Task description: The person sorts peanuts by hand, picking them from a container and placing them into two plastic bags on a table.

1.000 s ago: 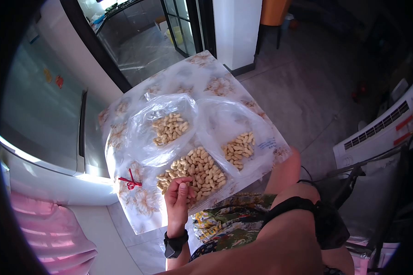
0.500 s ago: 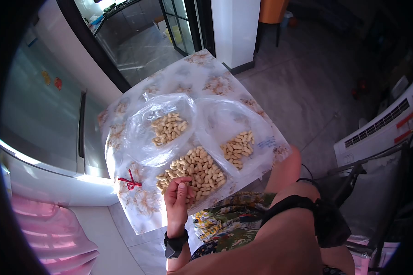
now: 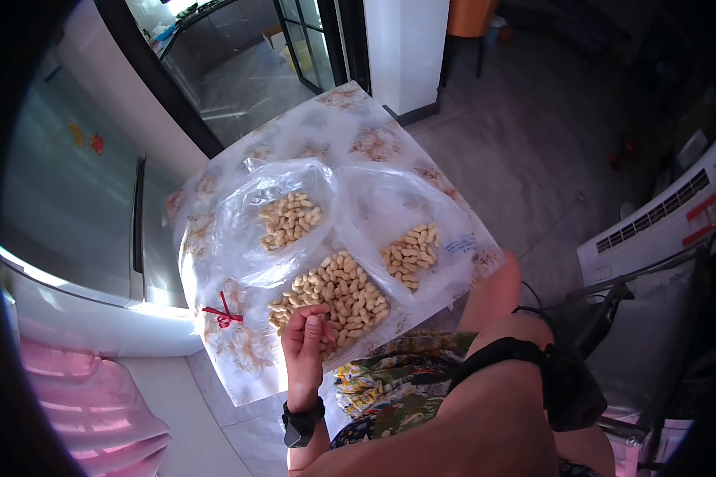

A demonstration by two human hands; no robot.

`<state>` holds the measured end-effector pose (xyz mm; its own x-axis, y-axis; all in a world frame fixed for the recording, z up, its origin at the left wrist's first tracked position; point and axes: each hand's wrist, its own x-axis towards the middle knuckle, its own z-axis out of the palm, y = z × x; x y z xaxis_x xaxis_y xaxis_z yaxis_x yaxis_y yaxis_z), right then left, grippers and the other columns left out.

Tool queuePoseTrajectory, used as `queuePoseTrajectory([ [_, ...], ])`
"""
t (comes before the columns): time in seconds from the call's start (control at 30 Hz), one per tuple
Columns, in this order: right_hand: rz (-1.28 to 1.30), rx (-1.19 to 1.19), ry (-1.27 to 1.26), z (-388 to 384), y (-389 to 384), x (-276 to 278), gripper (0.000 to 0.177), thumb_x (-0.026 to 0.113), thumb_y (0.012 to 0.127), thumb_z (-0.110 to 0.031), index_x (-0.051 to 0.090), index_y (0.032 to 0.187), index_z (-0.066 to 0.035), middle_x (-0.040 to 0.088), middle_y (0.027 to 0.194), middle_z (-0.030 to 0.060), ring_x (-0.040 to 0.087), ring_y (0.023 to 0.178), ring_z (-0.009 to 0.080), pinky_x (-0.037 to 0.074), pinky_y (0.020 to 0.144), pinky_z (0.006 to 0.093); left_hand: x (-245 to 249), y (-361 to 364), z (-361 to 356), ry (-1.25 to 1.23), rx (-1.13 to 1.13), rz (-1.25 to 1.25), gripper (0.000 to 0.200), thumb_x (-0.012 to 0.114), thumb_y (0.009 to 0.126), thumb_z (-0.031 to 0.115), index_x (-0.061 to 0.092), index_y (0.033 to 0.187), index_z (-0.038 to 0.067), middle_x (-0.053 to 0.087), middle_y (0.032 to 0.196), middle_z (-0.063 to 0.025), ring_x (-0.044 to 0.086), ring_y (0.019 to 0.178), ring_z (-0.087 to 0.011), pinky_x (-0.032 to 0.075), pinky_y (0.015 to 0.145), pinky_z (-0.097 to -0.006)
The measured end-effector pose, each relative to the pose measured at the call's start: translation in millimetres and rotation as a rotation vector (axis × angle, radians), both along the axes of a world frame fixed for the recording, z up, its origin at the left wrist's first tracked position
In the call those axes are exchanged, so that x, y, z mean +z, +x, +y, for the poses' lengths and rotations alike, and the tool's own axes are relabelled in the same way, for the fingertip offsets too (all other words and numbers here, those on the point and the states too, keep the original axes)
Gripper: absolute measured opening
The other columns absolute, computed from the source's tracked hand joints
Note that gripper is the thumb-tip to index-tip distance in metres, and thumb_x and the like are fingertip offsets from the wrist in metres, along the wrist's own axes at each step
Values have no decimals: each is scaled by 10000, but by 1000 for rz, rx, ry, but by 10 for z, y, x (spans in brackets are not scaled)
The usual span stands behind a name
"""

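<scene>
My left hand [image 3: 304, 332], wearing a black band with a small block [image 3: 301, 421] at the wrist, is held over the near edge of a pile of unshelled peanuts [image 3: 346, 290]. Its fingers are curled in with the thumb against them; whatever may be between them is hidden. My right hand is out of view. Behind the pile, a clear plastic bag [image 3: 235, 226] lies spread out with peanuts [image 3: 290, 220] in it. To its right, a second clear bag [image 3: 374, 191] holds a smaller group of peanuts [image 3: 411, 253].
The table [image 3: 342, 103] has a floral cover. Red-handled scissors [image 3: 224, 316] lie at its left side. A fridge [image 3: 79, 191] stands to the left, and a white appliance with a vent [image 3: 660, 215] to the right. My knee [image 3: 493, 294] is by the table's right corner.
The view has shifted very slightly. My left hand stays curled at the same spot over the peanuts, and the bags and scissors have not moved.
</scene>
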<state>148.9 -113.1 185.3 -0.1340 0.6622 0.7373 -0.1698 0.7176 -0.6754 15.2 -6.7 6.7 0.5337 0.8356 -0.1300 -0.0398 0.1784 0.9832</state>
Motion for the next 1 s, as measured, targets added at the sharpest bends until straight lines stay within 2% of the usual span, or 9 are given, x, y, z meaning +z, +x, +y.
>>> queuePoseTrajectory([
  [0.33, -6, -37, 74, 266, 126, 26, 184, 585, 955, -163, 608, 1058, -12, 558, 1044, 106, 565, 972, 208, 492, 816, 334, -10, -27, 16, -82, 5, -42, 247, 541, 1014, 256, 592, 1132, 46, 569, 728, 6, 475, 606, -57, 364, 547, -200],
  [0.37, -3, -25, 87, 296, 92, 23, 184, 585, 956, -163, 606, 1059, -12, 557, 1045, 105, 565, 975, 208, 492, 819, 334, -156, -75, 72, -305, 16, -88, 232, 553, 1008, 240, 579, 1132, 46, 575, 733, 4, 486, 618, -57, 380, 562, -199],
  [0.4, 119, 209, -122, 317, 340, 135, 250, 525, 963, -223, 653, 922, -13, 626, 971, 145, 631, 880, 223, 476, 904, 400, -15, -14, 121, -526, 29, -139, 221, 566, 1002, 225, 566, 1131, 46, 581, 739, 2, 496, 630, -57, 397, 576, -198],
  [0.43, 23, 60, -86, 423, 402, 44, 132, 586, 917, -140, 631, 927, -17, 609, 930, 104, 614, 813, 188, 490, 778, 333, 149, 88, -68, -229, 167, -183, 194, 569, 998, 192, 542, 1126, 49, 593, 746, -4, 523, 655, -58, 427, 611, -194],
  [0.47, -71, -92, -48, 539, 437, -146, 81, 647, 871, -58, 609, 933, -21, 592, 889, 63, 596, 746, 152, 504, 652, 265, -99, 22, 31, -39, 70, -197, 190, 557, 1004, 199, 534, 1123, 53, 604, 754, -4, 541, 654, -56, 442, 609, -193],
  [0.53, -175, -320, -315, 625, 406, -563, 91, 641, 864, -25, 618, 952, -18, 616, 886, 65, 631, 759, 143, 504, 669, 270, -71, -72, 45, -71, 61, -124, 201, 567, 1001, 218, 545, 1116, 55, 610, 755, 2, 542, 635, -46, 432, 578, -186],
  [0.67, -389, -424, -437, 706, 372, -1320, 202, 668, 834, 15, 630, 1029, -23, 618, 916, 83, 640, 789, 172, 507, 684, 287, 3, -68, 58, -96, 47, -123, 195, 585, 992, 243, 569, 1061, 62, 602, 737, 11, 520, 609, -34, 413, 550, -177],
  [0.73, -404, -430, -412, 703, 308, -1441, 229, 673, 824, 17, 631, 1044, -32, 616, 915, 87, 642, 780, 183, 507, 680, 291, 51, -34, 42, -98, 85, -89, 206, 579, 993, 271, 589, 1012, 66, 586, 720, 18, 487, 580, -31, 372, 515, -170],
  [1.0, -385, -382, -371, 728, 330, -1601, 220, 715, 804, -5, 665, 1016, -35, 658, 844, 84, 664, 741, 208, 512, 661, 296, 7, -9, 54, -89, 149, -148, 182, 595, 983, 172, 525, 1106, 58, 607, 821, 12, 558, 699, -46, 446, 594, -184],
])
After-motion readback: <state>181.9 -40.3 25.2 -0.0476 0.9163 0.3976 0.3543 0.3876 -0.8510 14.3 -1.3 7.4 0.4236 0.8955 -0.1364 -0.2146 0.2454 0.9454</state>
